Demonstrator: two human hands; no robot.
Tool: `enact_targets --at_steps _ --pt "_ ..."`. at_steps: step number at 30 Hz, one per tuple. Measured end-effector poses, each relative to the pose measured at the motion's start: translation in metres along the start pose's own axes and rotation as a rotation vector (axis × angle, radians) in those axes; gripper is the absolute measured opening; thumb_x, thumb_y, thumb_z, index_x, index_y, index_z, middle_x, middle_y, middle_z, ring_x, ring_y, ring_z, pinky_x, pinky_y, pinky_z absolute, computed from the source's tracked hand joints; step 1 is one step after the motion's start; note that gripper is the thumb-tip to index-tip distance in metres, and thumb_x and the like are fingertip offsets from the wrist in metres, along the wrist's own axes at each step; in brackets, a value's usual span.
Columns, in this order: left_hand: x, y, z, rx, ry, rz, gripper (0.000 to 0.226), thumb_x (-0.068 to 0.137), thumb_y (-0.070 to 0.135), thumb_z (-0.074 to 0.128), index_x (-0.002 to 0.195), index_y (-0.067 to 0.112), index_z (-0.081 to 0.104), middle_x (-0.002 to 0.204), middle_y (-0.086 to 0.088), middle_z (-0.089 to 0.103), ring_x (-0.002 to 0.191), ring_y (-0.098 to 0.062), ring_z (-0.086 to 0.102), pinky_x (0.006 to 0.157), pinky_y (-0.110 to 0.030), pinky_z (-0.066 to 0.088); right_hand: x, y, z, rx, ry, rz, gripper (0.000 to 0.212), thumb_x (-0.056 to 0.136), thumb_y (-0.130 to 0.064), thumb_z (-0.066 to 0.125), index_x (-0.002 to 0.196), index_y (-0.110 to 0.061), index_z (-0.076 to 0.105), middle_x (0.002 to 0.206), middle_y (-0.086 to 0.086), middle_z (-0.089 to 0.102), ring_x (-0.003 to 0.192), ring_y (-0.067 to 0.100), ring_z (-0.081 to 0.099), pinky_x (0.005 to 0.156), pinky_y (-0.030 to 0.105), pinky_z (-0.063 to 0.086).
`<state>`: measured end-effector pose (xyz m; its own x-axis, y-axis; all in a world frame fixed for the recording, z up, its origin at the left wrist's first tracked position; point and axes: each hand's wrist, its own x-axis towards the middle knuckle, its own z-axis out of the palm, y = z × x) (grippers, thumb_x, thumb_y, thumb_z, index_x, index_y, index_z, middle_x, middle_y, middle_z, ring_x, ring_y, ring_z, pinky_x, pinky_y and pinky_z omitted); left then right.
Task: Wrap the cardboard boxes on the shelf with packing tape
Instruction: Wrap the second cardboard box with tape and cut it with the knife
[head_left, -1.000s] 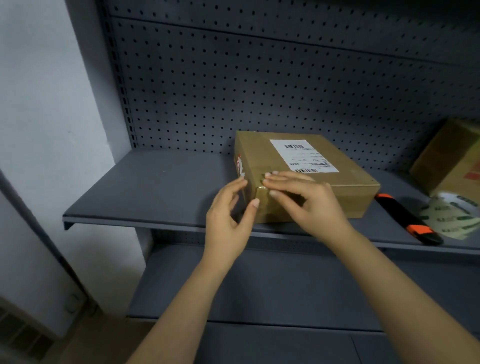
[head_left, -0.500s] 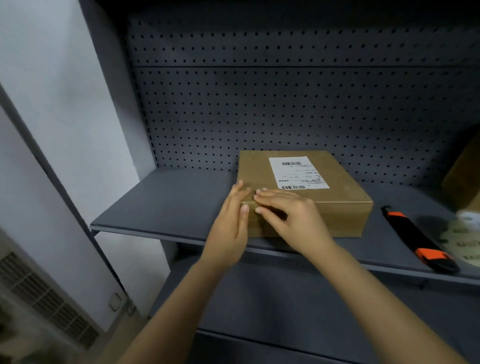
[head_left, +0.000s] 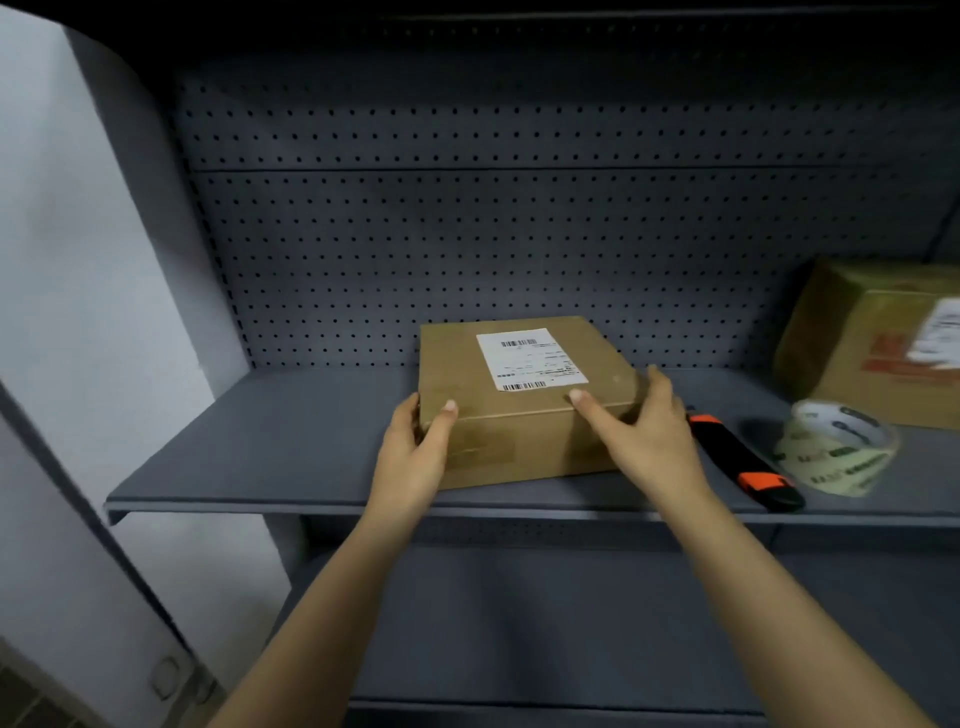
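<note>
A flat brown cardboard box (head_left: 524, 415) with a white shipping label (head_left: 530, 358) lies on the grey shelf (head_left: 270, 452). My left hand (head_left: 415, 447) grips its front left corner, thumb on the top edge and fingers round the left side. My right hand (head_left: 644, 436) holds the front right corner, thumb on top and fingers round the right side. A roll of printed clear packing tape (head_left: 836, 447) lies on the shelf to the right. A second, taller cardboard box (head_left: 878, 343) stands at the far right.
A black and orange utility knife (head_left: 743, 462) lies between the flat box and the tape roll. A perforated grey back panel (head_left: 467, 260) closes the shelf behind. A lower shelf (head_left: 519, 623) sits beneath, and a white wall (head_left: 78, 260) stands at the left.
Both hands left the box's front left corner and spread apart, one to each front corner. The box has turned so its front face is square to me.
</note>
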<state>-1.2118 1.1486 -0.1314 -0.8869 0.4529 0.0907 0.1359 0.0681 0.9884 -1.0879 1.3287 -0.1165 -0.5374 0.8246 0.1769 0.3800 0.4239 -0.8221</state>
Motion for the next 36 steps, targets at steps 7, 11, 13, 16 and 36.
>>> enact_targets --at_steps 7,11,13,16,36 --pt "0.006 0.009 -0.023 -0.112 -0.112 0.155 0.023 0.096 0.042 0.058 0.118 0.042 0.056 0.11 0.024 0.064 0.1 0.012 0.059 0.079 -0.011 0.046 -0.03 -0.015 -0.011 0.366 0.15 0.065 0.087 0.066 -0.051 0.085 0.138 -0.023 0.045 0.112 -0.019 0.058 0.109 0.009 0.057 0.08 0.021 0.044" --pt "0.011 0.016 -0.027 -0.178 -0.178 0.306 0.067 0.085 0.054 0.065 0.145 0.035 0.044 0.139 0.02 0.053 0.126 0.003 0.05 0.109 -0.031 0.042 -0.061 -0.014 -0.029 0.435 0.274 -0.094 0.08 0.064 -0.035 0.09 0.132 -0.028 0.048 0.119 -0.021 0.06 0.107 -0.009 0.057 0.082 0.012 0.049" --pt "0.008 0.022 -0.021 -0.219 -0.251 0.369 0.079 0.079 0.06 0.07 0.148 0.036 0.04 0.144 0.019 0.049 0.131 0.002 0.046 0.112 -0.034 0.04 -0.081 -0.015 -0.042 0.458 0.358 -0.161 0.081 0.066 -0.028 0.089 0.135 -0.027 0.046 0.125 -0.019 0.058 0.112 -0.009 0.055 0.081 0.008 0.048" --pt "-0.003 0.029 -0.002 -0.242 -0.383 0.427 0.096 0.066 0.06 0.079 0.149 0.039 0.035 0.148 0.018 0.044 0.134 0.0 0.044 0.111 -0.037 0.041 -0.108 -0.01 -0.063 0.445 0.497 -0.217 0.084 0.068 -0.02 0.088 0.138 -0.026 0.044 0.131 -0.017 0.056 0.119 -0.004 0.054 0.089 0.014 0.049" --pt "-0.021 0.112 0.253 -0.1 -0.475 0.679 0.107 0.073 0.022 0.087 0.156 0.029 0.019 0.147 0.016 0.025 0.13 0.006 0.026 0.107 -0.018 0.024 -0.023 0.101 -0.263 0.32 0.65 -0.23 0.108 0.066 -0.025 0.09 0.149 -0.027 0.022 0.14 -0.012 0.043 0.125 0.005 0.045 0.091 0.018 0.048"
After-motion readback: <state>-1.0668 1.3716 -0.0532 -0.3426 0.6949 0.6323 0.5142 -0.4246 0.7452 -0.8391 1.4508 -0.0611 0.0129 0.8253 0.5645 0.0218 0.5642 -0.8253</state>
